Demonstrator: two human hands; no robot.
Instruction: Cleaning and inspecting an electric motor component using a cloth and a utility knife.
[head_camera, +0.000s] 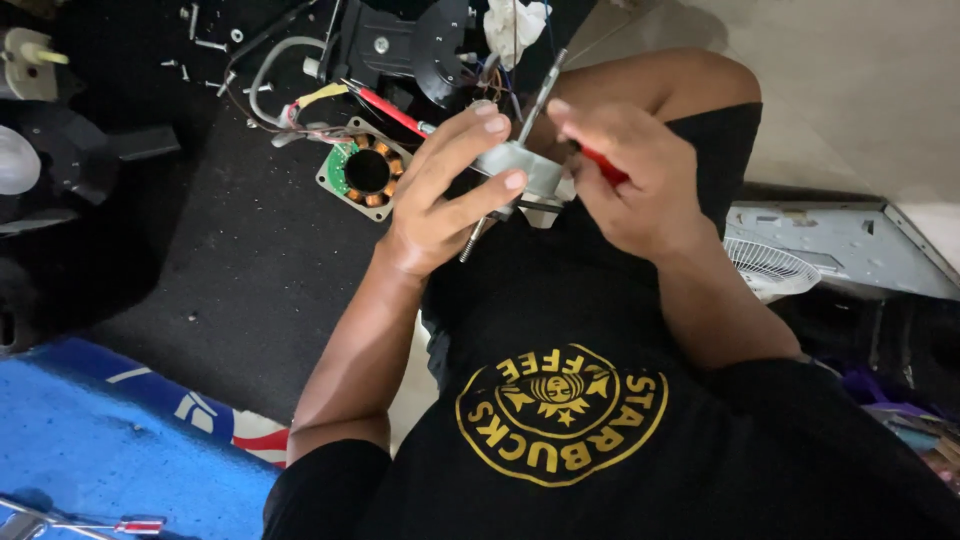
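Grey metal motor part (520, 170) gripped by left hand (450, 190) fingers; right hand (630, 175) fingers clench a red-handled tool (605, 168).

I see my left hand (440, 195) gripping a grey metal motor part (520, 172) with a shaft (540, 95) sticking up — my right hand (625, 175) holds a red-handled tool (603, 166) against it. A copper-wound coil (365, 170) lies on the dark mat (230, 270) beside it.

Just left of the hands on the dark mat lies a motor stator (366, 170) with copper windings; beyond it, loose screws (205, 45) and black fan housing (400, 45). Right of them, a white fan grille (770, 268). Far below-left, a blue mat (90, 450) bearing a small red-handled screwdriver (138, 524).
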